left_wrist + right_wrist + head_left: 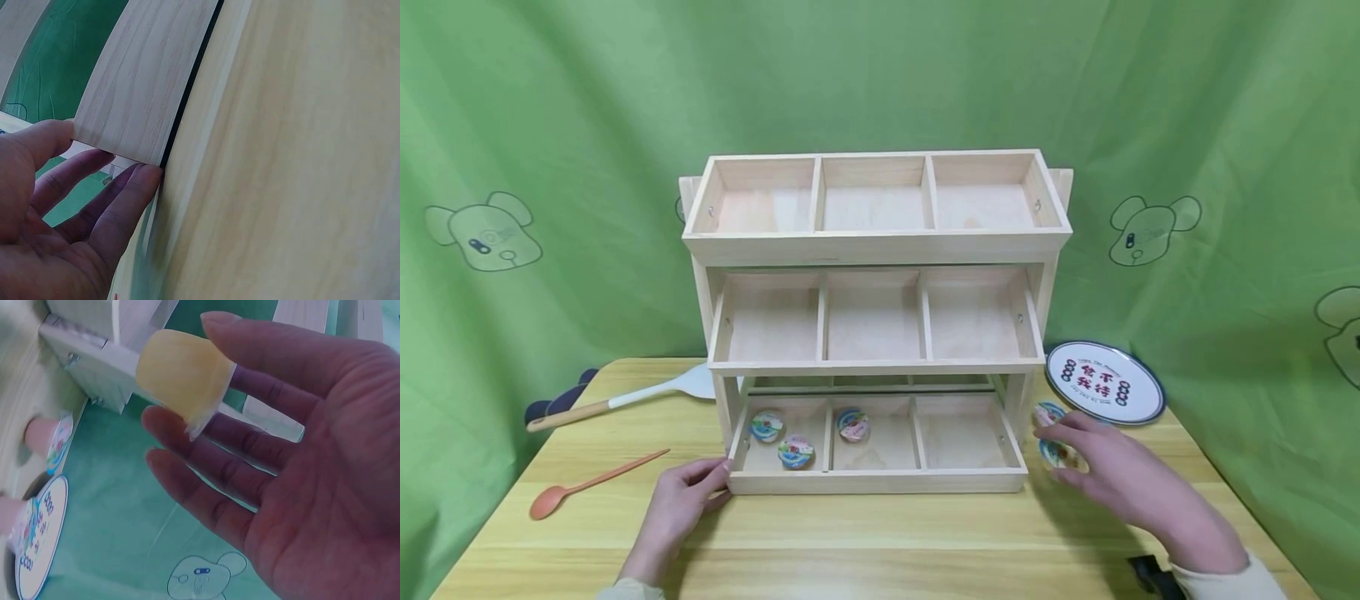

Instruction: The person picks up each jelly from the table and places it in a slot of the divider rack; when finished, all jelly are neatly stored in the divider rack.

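Observation:
A three-tier wooden rack with divided trays stands in the middle of the head view. My left hand holds the left front corner of its bottom tray; in the left wrist view the thumb and fingertips are at the board's end. To the right of the rack, my right hand pinches a yellow jelly cup between thumb and fingers. Two pink jelly cups stand on the table beyond it. In the bottom tray, two jelly cups lie in the left compartment and another in the middle one.
An oval white plate with red characters lies at the back right. On the left are a spatula with a wooden handle and an orange spoon. A green curtain hangs behind the wooden table.

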A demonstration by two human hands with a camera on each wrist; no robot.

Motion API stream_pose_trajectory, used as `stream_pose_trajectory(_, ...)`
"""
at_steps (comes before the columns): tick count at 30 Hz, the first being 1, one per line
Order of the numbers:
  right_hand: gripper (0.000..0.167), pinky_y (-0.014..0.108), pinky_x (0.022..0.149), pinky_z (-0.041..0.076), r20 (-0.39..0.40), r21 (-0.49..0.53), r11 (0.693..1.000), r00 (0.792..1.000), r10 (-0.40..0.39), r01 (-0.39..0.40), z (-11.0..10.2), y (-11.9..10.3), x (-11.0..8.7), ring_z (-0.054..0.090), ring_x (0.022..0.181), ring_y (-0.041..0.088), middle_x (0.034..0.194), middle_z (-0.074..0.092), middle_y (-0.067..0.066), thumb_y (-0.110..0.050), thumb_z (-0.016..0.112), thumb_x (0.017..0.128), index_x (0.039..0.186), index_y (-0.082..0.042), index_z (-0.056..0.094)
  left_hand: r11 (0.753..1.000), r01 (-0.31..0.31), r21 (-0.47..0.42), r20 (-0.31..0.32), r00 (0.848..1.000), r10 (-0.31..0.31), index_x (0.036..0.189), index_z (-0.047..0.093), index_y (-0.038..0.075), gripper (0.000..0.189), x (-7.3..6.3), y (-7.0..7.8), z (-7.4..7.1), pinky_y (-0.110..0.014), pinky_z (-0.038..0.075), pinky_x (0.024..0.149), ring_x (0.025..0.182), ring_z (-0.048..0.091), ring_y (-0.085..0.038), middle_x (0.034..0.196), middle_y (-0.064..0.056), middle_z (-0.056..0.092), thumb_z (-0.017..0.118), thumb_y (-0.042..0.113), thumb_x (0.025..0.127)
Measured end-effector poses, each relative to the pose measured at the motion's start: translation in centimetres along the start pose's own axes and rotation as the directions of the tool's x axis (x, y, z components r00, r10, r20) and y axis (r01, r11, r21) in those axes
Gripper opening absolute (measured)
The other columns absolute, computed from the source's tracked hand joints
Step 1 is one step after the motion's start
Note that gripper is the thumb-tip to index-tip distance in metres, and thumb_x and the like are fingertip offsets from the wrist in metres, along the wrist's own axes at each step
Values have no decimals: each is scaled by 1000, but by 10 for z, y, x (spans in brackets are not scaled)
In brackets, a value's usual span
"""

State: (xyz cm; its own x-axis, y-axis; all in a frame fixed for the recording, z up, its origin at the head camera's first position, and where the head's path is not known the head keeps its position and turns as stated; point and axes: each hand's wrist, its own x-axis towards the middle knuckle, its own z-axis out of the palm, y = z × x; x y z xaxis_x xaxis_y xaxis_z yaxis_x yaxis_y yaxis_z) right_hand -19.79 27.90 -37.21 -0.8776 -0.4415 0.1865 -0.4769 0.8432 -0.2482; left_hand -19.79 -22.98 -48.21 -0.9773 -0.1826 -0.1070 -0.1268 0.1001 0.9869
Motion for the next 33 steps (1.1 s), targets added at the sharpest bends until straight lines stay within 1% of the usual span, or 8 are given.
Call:
stream_pose_trajectory(4,45,63,94,49,28,23,1000,1000,-11,10,1,-7,6,56,113,46,129,56,25,-14,80,80,122,-6,66,1000,-4,-3,0,1000,4,120,61,-14,33,0,0,0,-31,59,86,101,65,-27,123,-29,58,65,8,96)
stream_pose_trajectory(7,45,57,88,55,48,26,1000,999,-15,14,1,-12,11,61,104,38,124,59,18,-15,80,80,123,-7,66,1000,-2,-2,0,1000,2,120,61,-14,32,0,1,0,-31,59,86,101,64,-27,123,-30,58,64,7,96)
stream_pose_trajectory(10,45,49,83,58,52,20,1000,999,-15,14,1,-17,15,63,99,29,119,61,10,-15,80,80,122,-8,66,1000,5,-2,-1,1000,-5,120,61,-14,31,0,2,0,-30,59,85,101,64,-27,123,-29,58,64,7,96)
stream_pose_trajectory(13,44,47,81,59,53,19,1000,998,-24,23,1,-23,19,63,98,28,117,61,8,-13,80,81,122,-7,66,1000,4,1,-1,1000,-4,119,61,-14,31,0,1,1,-30,59,85,102,64,-27,123,-30,58,64,6,96)
stream_pose_trajectory(20,46,54,90,55,71,54,999,997,-12,8,6,-29,27,59,107,34,122,61,14,-17,79,82,125,-7,65,1000,-3,5,-1,1000,3,119,61,-15,31,-1,3,1,-32,59,85,102,64,-29,123,-30,58,63,6,96)
stream_pose_trajectory(22,47,55,91,54,72,63,998,997,-23,19,8,-29,30,59,108,35,122,60,14,-17,79,82,125,-7,64,1000,0,1,-2,1000,0,119,61,-15,31,-1,3,1,-32,59,85,102,64,-29,123,-30,58,63,6,96)
stream_pose_trajectory(26,46,56,93,53,69,73,997,997,-38,33,13,-31,34,58,109,36,123,60,14,-16,79,82,125,-7,65,1000,0,-5,-3,1000,0,119,61,-15,31,-1,3,1,-32,59,85,102,64,-28,123,-30,58,63,5,96)
stream_pose_trajectory(33,46,52,92,55,80,96,995,996,-48,40,20,-35,39,58,108,32,123,61,10,-16,79,82,125,-8,65,1000,2,-7,-3,1000,-2,119,61,-15,31,-1,2,1,-31,59,85,102,64,-27,123,-30,58,64,5,96)
